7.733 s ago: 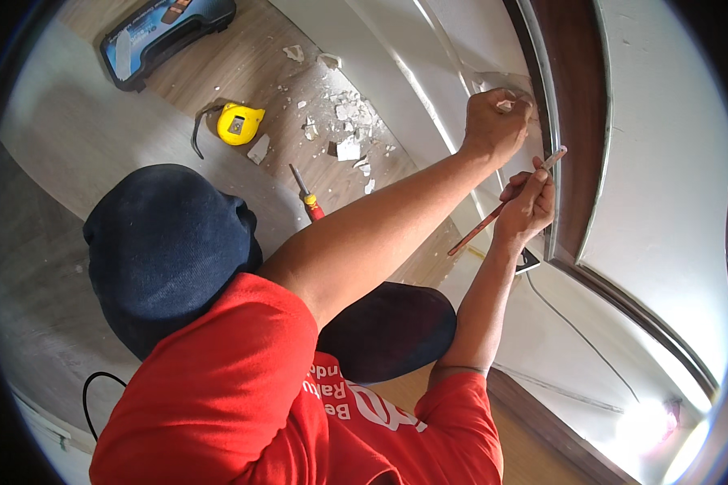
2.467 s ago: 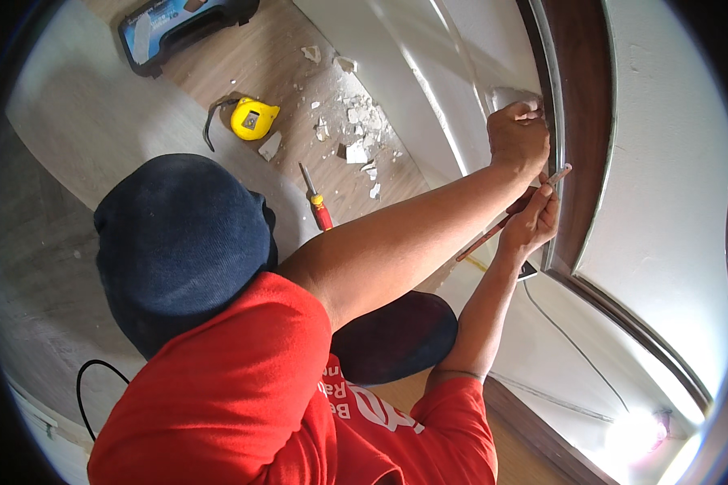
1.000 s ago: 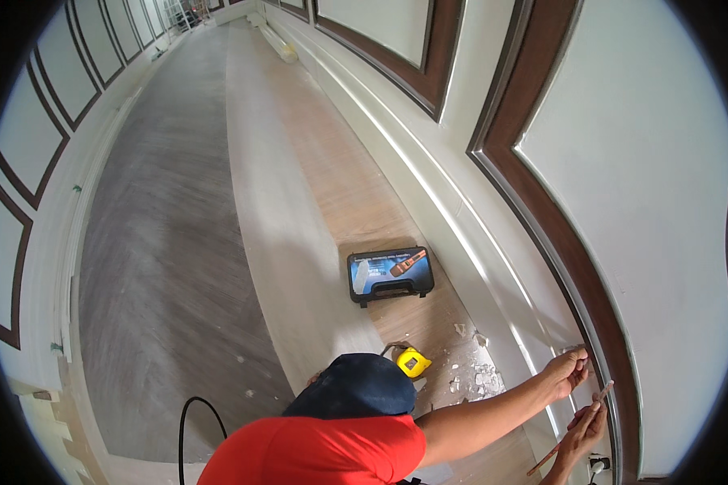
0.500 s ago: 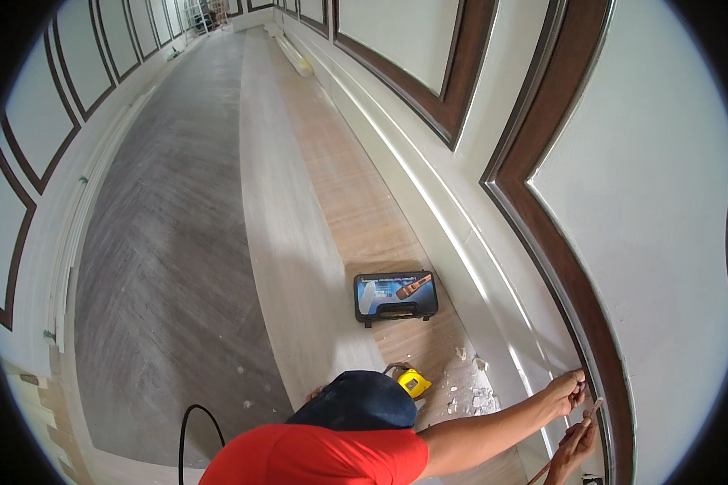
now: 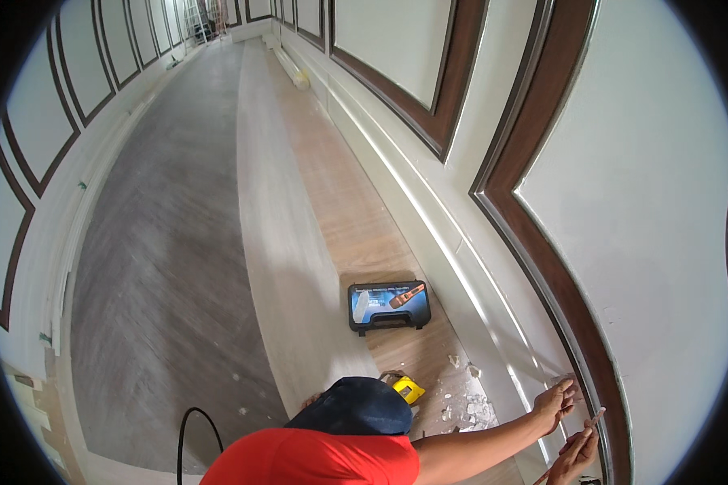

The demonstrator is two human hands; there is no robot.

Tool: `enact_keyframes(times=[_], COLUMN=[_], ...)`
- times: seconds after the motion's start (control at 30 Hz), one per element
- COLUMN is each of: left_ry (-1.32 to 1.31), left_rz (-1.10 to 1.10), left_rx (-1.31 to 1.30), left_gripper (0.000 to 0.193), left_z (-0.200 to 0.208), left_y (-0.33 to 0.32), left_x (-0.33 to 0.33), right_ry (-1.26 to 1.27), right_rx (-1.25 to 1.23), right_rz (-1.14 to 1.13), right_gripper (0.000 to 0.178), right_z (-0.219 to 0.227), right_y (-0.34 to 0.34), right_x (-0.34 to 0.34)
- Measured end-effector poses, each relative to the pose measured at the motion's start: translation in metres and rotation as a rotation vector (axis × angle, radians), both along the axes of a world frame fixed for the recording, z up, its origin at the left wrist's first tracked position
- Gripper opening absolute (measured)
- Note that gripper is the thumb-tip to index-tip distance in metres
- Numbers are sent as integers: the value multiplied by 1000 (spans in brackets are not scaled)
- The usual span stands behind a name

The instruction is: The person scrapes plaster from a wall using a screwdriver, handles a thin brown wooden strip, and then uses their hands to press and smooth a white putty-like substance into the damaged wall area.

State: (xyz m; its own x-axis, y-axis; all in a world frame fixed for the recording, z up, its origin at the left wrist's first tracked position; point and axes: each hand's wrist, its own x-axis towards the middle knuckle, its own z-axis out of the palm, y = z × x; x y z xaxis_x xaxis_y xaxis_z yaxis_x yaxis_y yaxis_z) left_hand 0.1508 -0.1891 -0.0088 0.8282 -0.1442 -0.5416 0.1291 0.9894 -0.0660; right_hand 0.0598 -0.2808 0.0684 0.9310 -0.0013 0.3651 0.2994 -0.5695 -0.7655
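Note:
Low at the right, both my hands are beside the wall's dark brown trim moulding [image 5: 534, 234]. My left hand [image 5: 553, 404] is at the moulding's near edge, fingers partly stretched and slightly apart against the white wall; nothing shows in them. Just below it, my right hand [image 5: 576, 454] is closed round a thin stick-like tool [image 5: 597, 416]. Its pale tip points up at the moulding, and a thin brownish length shows below the hand. Whether it is a brush, I cannot tell. The lower edge of the picture cuts off part of my right hand.
On the wooden floor, a black tool case [image 5: 389, 306] with a pictured lid lies near the skirting. A yellow tape measure [image 5: 408, 390] is by my knee, beside white debris [image 5: 469, 408]. A black cable [image 5: 181, 440] loops at lower left. Ladders [image 5: 194, 20] stand far off.
My left hand's fingers have loosened from a tighter curl. The tool's tip in my right hand is turned more upright against the moulding. The view has shifted slightly.

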Motion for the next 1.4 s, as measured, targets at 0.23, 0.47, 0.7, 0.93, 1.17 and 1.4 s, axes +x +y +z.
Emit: enact_keyframes(times=[0.23,0.47,0.7,0.93,1.17,1.4], left_ry=[-139,-40,-154,-136,-137,-155], left_rz=[56,47,109,129,146,116], left_rx=[26,-174,-98,-92,-34,64], left_gripper=[12,10,13,18,14,15], left_z=[-3,11,1,-5,0,-2], left_y=[24,25,19,9,11,22], left_x=[3,-1,0,6,-1,3], right_ry=[-59,-92,-119,-112,-38,-18], right_rx=[-6,-9,-59,-119,-67,77], right_rz=[21,63,71,52,24,48], right_gripper=[36,37,37,38,38,26], right_z=[5,10,8,7,8,-29], right_y=[9,15,11,7,10,-7], right_x=[2,-1,0,0,-4,13])
